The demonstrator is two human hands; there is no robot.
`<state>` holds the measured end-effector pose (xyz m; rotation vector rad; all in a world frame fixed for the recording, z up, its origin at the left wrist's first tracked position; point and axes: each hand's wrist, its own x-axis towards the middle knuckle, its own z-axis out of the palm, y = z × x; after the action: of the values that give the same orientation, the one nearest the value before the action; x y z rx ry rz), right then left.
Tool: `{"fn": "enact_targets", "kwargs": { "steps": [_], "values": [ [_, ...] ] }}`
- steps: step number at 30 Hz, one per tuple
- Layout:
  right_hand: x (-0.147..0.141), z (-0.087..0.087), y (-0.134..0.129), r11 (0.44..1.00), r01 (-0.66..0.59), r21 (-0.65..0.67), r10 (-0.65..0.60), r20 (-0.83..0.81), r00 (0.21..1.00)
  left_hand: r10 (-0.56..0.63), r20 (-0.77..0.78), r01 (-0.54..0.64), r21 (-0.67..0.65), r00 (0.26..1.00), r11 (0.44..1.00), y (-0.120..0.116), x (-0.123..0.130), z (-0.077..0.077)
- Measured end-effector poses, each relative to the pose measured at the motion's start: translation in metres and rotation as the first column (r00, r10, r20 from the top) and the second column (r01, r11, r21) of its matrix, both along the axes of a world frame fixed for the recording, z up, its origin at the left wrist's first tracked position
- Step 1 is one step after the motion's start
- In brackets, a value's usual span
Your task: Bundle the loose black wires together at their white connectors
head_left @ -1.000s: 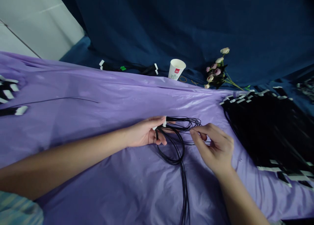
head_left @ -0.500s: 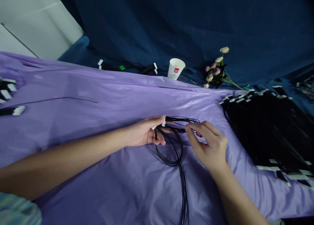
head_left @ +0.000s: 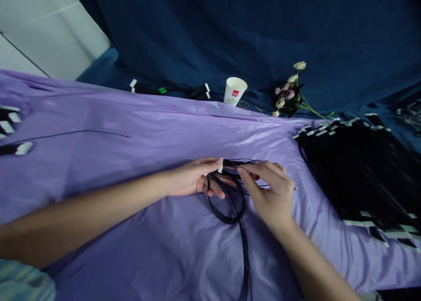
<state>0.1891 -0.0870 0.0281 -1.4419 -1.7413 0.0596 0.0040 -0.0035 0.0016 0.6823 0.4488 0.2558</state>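
Note:
My left hand (head_left: 197, 176) is closed on a bundle of thin black cables (head_left: 245, 244) at its white-taped end (head_left: 220, 165). A loop of the bundle hangs under my fingers, and its tail runs down toward the front of the purple cloth (head_left: 158, 253). To the right of the tape, my right hand (head_left: 271, 189) pinches thin black strands between thumb and forefinger. Just how many strands it holds I cannot tell. Some strand ends poke out beyond the right hand.
At the right lies a large pile of black cables with white-taped ends (head_left: 362, 178). A paper cup (head_left: 231, 98) and artificial flowers (head_left: 289, 93) stand along the back. More taped bundles (head_left: 13, 149) lie at the left, near a single black strand (head_left: 85, 131).
My right hand has moved left along the strands, closer to the white tape and my left hand. The left hand keeps its hold, nearly still.

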Motion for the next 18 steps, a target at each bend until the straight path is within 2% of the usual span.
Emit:
{"fn": "enact_targets", "kwargs": {
  "steps": [13,18],
  "values": [
    [-0.004,0.001,-0.001,1.0,-0.026,0.006,0.026,0.02,0.999,0.023,0.028,-0.022,-0.033,0.999,0.999,-0.001,-0.001,-0.004],
    [0.008,0.006,-0.004,1.0,-0.011,0.002,0.011,-0.004,1.0,0.022,0.003,-0.022,-0.044,1.0,0.999,0.001,-0.001,-0.002]
  ]
}}
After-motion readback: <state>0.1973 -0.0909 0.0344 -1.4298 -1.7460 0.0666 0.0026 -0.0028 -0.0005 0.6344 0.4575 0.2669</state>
